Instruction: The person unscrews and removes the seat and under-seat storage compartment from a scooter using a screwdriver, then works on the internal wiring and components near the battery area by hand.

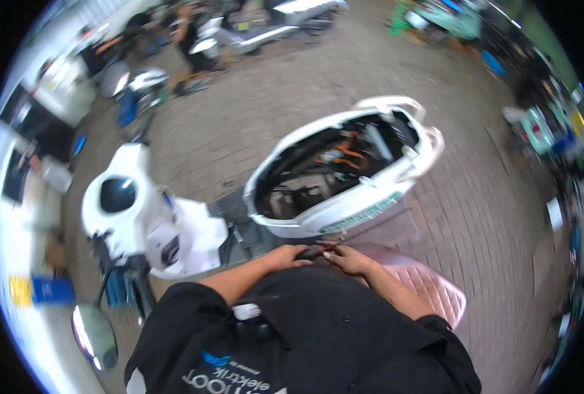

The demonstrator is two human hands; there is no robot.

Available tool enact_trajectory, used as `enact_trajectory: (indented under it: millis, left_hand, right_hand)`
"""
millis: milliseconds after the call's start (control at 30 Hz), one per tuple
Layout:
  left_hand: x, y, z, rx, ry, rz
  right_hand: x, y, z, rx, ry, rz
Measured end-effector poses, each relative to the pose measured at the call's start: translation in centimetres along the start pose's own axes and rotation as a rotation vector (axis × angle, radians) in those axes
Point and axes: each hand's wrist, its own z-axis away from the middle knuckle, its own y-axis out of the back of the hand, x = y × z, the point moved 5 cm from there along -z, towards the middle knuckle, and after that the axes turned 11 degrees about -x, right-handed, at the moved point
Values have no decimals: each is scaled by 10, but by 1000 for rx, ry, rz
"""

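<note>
- Small dark object [313, 251]: held between both hands, close against the person's body, just in front of the open scooter. Too small and blurred to tell what kind of thing it is.
- Left hand [288, 255]: fingers curled in toward the dark object and touching its left end. Whether they fully clasp it cannot be told.
- Right hand [348, 258]: fingers bent, fingertips pinched toward the object's right end; the grip appears closed on it, though the blur leaves this uncertain.
- Pink seat [430, 282]: a ribbed, padded seat lies just beside the right forearm, off the scooter and low at the person's right.
- Scooter body [344, 210]: white, with the seat removed and the under-seat compartment [325, 171] open. Dark components and an orange cable [351, 154] show inside.
- Front of scooter [124, 210]: white head cover with a dark panel, pointing toward the left; a round mirror [95, 336] sits low on the left.
- Progress, as a judgement: the seat is off and the compartment is exposed, so opening-up looks done. Work inside the compartment looks not yet under way, as both hands are occupied with the small object outside it.
- Surroundings: brick-paved ground [476, 197]; other scooters [252, 33] parked well apart at the far side, a person [190, 36] among them.
</note>
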Motion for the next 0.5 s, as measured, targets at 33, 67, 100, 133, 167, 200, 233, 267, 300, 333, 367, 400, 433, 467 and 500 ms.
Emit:
enact_trajectory:
  millis: [33,67,100,133,167,200,233,267,300,333,367,400,433,467,500]
  left_hand:
    - [7,-3,1,76,-30,20]
    - [13,-6,0,138,-104,55]
    - [17,-4,1,109,64,46]
    - [11,-7,6,189,-5,62]
    - [8,-7,14,162,73,48]
    - [-3,-9,36,178,96,45]
    - [-10,-17,52,185,106,45]
    - [-21,-28,68,237,125,69]
    - [-41,-45,90,283,228,101]
    - [-56,-62,115,326,329,140]
    - [-58,-68,132,298,416,184]
    - [-60,-74,148,262,497,224]
    - [-65,-85,165,261,555,216]
    - [-69,-107,191,262,634,226]
    - [-71,-127,213,291,656,251]
  right_hand:
    - [-9,-4,-4,11,39,-132]
    - [-5,-9,-11,-3,74,-266]
    - [7,-6,-18,9,89,-279]
    - [15,-6,-27,24,104,-289]
    - [21,-9,-38,28,79,-368]
    - [26,-16,-47,36,43,-445]
    - [33,-26,-55,-24,32,-406]
    - [41,-30,-62,-3,55,-404]
    - [42,-31,-71,16,81,-405]
    - [22,-39,-64,8,14,-295]
    - [38,-32,-70,-8,19,-261]
    - [79,-15,-74,24,11,-205]
    - [104,-7,-80,43,1,-152]
    - [98,-15,-81,-2,1,-131]
    - [88,-24,-73,-76,-82,157]
